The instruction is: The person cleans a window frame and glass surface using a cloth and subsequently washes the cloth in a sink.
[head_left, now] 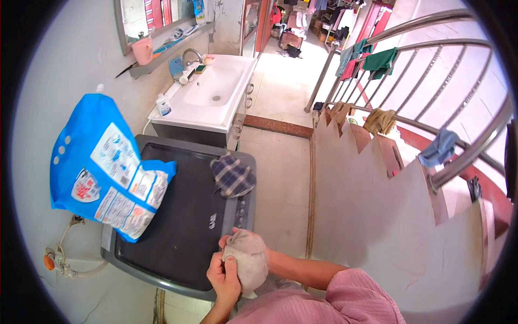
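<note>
A light grey-beige cloth (247, 259), bunched or folded into a rounded bundle, is held between both hands over the near right edge of a washing machine's dark lid (186, 243). My left hand (225, 275) grips its left side, the thumb pressed on the front. My right hand (263, 246) is at its far right side, mostly hidden behind the fabric. A crumpled dark plaid cloth (233, 176) lies on the machine's far right corner. On the lid's left part stands a large blue-and-white detergent bag (109, 170) with printed writing.
Beyond the machine is a white washbasin (214, 91) with a faucet (190, 60) and a small white bottle (163, 105). A metal stair railing (441, 44) with cloths hung on it runs along the right. A water tap with an orange handle (49, 262) is at the lower left.
</note>
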The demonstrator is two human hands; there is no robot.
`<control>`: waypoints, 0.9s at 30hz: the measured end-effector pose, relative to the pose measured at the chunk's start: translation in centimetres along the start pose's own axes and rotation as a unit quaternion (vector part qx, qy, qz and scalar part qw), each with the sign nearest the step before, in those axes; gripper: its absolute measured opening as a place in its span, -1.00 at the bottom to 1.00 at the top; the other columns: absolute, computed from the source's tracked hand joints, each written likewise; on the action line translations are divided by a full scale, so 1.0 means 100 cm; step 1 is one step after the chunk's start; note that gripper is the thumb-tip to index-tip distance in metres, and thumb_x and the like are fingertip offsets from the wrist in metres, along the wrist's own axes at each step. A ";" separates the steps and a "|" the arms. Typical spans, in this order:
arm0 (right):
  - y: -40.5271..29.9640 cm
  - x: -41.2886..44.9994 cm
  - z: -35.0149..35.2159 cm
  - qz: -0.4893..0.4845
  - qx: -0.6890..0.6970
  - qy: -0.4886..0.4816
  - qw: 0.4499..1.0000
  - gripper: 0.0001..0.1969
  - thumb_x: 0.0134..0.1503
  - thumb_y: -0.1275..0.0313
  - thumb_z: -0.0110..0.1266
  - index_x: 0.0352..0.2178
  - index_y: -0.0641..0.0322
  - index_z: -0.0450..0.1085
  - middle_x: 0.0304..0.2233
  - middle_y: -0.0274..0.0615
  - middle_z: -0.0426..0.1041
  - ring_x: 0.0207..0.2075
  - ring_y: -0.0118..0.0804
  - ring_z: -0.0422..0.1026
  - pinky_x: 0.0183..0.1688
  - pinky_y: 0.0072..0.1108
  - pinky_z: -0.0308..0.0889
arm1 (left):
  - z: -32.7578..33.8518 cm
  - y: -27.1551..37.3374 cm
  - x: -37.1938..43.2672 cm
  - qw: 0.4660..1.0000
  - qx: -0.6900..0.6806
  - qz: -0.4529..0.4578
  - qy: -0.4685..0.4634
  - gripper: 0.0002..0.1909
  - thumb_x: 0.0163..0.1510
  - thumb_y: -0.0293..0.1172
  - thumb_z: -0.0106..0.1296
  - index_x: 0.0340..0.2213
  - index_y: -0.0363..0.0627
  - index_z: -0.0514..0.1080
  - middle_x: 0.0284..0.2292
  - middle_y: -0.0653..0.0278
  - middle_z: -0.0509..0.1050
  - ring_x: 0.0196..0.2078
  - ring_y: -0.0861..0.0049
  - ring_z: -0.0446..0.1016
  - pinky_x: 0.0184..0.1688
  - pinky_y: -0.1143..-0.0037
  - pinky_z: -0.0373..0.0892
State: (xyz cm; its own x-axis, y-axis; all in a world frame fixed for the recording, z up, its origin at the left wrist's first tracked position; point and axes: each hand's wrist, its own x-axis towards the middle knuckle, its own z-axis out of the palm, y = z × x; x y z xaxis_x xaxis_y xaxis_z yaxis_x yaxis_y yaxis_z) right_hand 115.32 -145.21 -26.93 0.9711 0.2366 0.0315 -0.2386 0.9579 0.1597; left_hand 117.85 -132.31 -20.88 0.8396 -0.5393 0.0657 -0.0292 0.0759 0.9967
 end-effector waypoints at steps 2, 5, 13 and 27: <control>-0.042 -0.022 -0.003 -0.020 -0.011 0.077 0.997 -0.49 0.27 0.03 -0.33 -0.24 0.36 0.28 -0.40 -0.02 0.44 -0.32 -0.09 0.45 -0.23 -0.37 0.38 | 0.036 -0.003 0.015 0.999 -0.013 -0.025 -0.016 -0.78 0.22 -0.32 -0.09 -0.42 -0.23 0.34 -0.50 0.45 0.36 -0.44 0.79 0.25 -0.40 0.67 0.22; -0.090 -0.039 0.006 -0.022 -0.053 0.074 0.996 -0.54 0.24 0.07 -0.24 -0.35 0.31 0.34 -0.43 -0.15 0.45 -0.37 -0.19 0.45 -0.27 -0.41 0.37 | 0.078 -0.017 0.035 0.999 0.036 -0.004 -0.018 -0.79 0.19 -0.34 -0.06 -0.34 -0.28 0.39 -0.48 0.33 0.44 -0.41 0.68 0.34 -0.32 0.58 0.32; -0.165 -0.045 0.000 0.022 -0.043 0.106 0.993 -0.52 0.29 0.07 -0.32 -0.30 0.34 0.30 -0.43 -0.09 0.41 -0.37 -0.15 0.43 -0.25 -0.39 0.36 | 0.130 -0.009 0.084 0.994 0.095 -0.042 -0.026 -0.83 0.16 -0.40 -0.01 -0.31 -0.30 0.41 -0.51 0.30 0.47 -0.45 0.71 0.35 -0.37 0.60 0.33; -0.401 0.026 0.023 -0.127 -0.726 -0.007 0.675 -0.49 0.08 0.48 0.04 0.10 0.24 0.20 0.06 -0.15 0.28 0.08 -0.27 0.26 0.12 -0.47 0.19 | 0.226 0.004 0.313 0.943 -0.283 -0.009 0.177 -0.80 0.22 -0.33 -0.05 -0.33 -0.24 0.41 -0.43 0.45 0.45 -0.38 0.79 0.33 -0.28 0.70 0.28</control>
State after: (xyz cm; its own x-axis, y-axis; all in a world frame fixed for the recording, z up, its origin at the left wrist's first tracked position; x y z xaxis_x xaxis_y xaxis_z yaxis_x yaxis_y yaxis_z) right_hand 127.44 -183.33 -30.99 0.9795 0.0425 0.1969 0.1908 0.1181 -0.9745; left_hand 131.82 -168.13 -17.32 0.9685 -0.2387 -0.0714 0.1971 0.5588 0.8055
